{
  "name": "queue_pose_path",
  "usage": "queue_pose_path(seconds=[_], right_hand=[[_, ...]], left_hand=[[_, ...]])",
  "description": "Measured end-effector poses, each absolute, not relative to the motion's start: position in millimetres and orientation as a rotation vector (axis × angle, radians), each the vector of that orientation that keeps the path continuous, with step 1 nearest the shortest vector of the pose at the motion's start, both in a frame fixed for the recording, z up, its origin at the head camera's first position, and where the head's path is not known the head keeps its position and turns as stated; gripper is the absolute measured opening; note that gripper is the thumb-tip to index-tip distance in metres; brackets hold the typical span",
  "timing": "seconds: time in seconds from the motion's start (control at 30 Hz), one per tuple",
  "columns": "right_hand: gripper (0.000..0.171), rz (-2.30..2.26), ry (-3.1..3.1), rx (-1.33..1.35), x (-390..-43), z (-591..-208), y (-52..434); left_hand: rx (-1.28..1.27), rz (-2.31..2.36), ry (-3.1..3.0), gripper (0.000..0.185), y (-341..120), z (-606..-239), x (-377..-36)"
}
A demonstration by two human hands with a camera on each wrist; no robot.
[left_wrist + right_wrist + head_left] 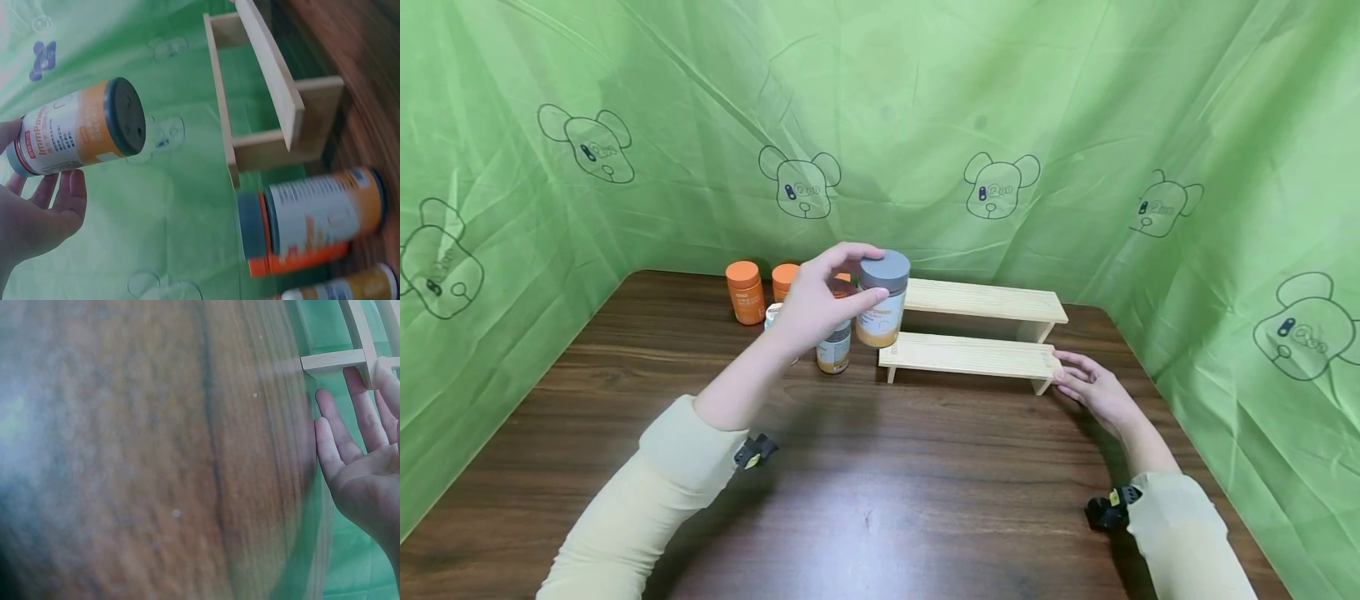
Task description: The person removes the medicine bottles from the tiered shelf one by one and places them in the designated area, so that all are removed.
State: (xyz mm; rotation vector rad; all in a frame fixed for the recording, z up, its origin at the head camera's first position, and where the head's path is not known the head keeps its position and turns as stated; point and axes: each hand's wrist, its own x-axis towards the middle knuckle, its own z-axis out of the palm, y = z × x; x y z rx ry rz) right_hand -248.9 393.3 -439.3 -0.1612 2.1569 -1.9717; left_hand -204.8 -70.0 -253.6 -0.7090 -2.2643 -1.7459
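Note:
My left hand [812, 308] grips a supplement bottle [882, 317] around its grey lid, thumb on one side and fingers on the other. The bottle is upright, raised by the left end of a two-tier wooden shelf [970, 357]. In the left wrist view the white and orange label of the bottle [65, 134] and its dark base show, apart from the shelf [269, 69]. At the lower tier's right end, my right hand [1101, 396] pinches the board's corner between thumb and fingers. The right wrist view shows the hand [369, 469] at that end of the shelf [334, 360].
Left of the shelf stand orange bottles [747, 300], a second grey-lidded bottle [833, 350] and a white-topped one [772, 314], partly hidden behind my left hand. The upper tier [985, 300] rises behind the lower one. Green cloth [895, 100] walls in the brown wooden table [880, 475].

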Motion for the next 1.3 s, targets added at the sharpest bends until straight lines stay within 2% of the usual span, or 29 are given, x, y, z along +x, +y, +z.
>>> queue_pose_path(seconds=[0.47, 0.9, 1.13, 1.3], right_hand=[[0.052, -1.999, 2.118, -0.172, -250, -439, 397], [0.051, -2.014, 2.097, -0.185, -250, -443, 401], [0.051, -2.000, 2.107, -0.187, -250, -444, 399], [0.053, -2.003, 2.107, -0.181, -251, -444, 397]], left_hand=[[-0.575, -1.657, -2.257, 0.041, -127, -278, -205], [-0.304, -1.644, -2.137, 0.044, -197, -329, -229], [-0.185, -1.546, -2.234, 0.044, -214, -329, -219], [-0.136, -1.499, -2.290, 0.045, -230, -346, -228]])
